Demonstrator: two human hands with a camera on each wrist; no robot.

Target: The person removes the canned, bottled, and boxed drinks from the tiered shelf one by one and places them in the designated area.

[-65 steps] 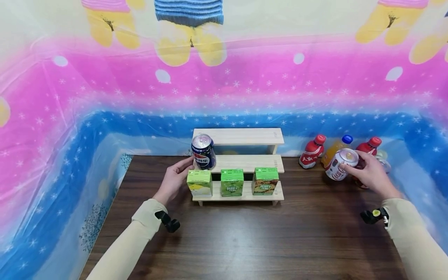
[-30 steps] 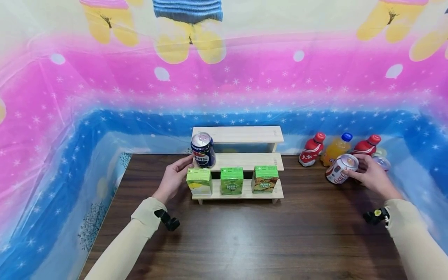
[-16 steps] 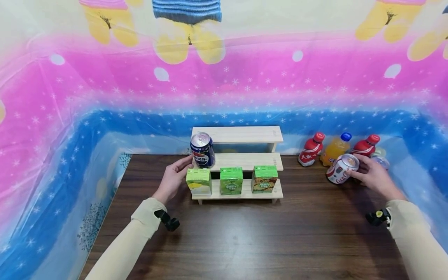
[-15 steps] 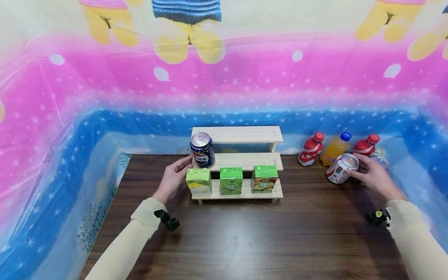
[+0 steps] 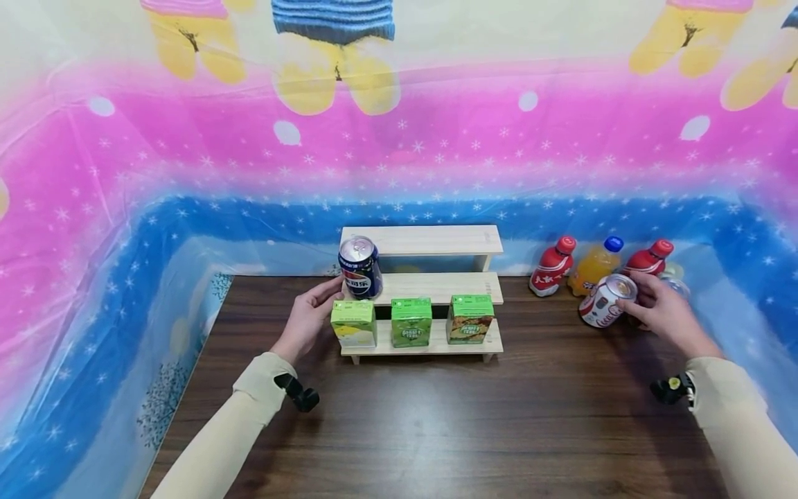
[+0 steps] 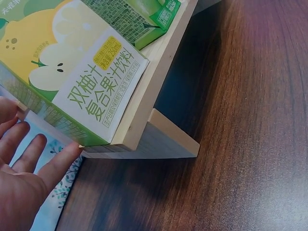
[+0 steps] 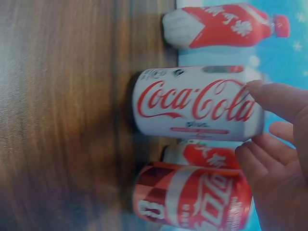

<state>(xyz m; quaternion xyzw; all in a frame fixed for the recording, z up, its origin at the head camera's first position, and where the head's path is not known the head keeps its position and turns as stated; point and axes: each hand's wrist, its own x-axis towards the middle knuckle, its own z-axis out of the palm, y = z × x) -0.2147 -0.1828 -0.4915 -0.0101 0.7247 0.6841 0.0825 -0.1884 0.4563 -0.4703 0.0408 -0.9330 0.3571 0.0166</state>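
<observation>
A white Coca-Cola can (image 5: 603, 305) stands on the table at the right. My right hand (image 5: 663, 312) pinches it near its top, thumb on one side and fingers on the other; the right wrist view shows the can (image 7: 197, 103) close to the palm. A red Coca-Cola can (image 7: 192, 195) stands beside it. My left hand (image 5: 305, 320) is at the left end of the wooden tiered shelf (image 5: 430, 240), its fingers loosely extended and touching near the yellow-green juice carton (image 6: 89, 82). A dark blue Pepsi can (image 5: 360, 269) stands on the middle tier.
Two more juice cartons, a green one (image 5: 411, 323) and a brown-green one (image 5: 470, 320), stand on the lowest tier. Behind the white can are a red bottle (image 5: 552, 267), an orange drink bottle (image 5: 595, 269) and another red bottle (image 5: 650, 259). A patterned cloth (image 5: 399, 159) surrounds the table.
Since the earliest frame, my right hand has lowered the white can slightly, and the orange bottle behind shows more. My left hand has hardly moved.
</observation>
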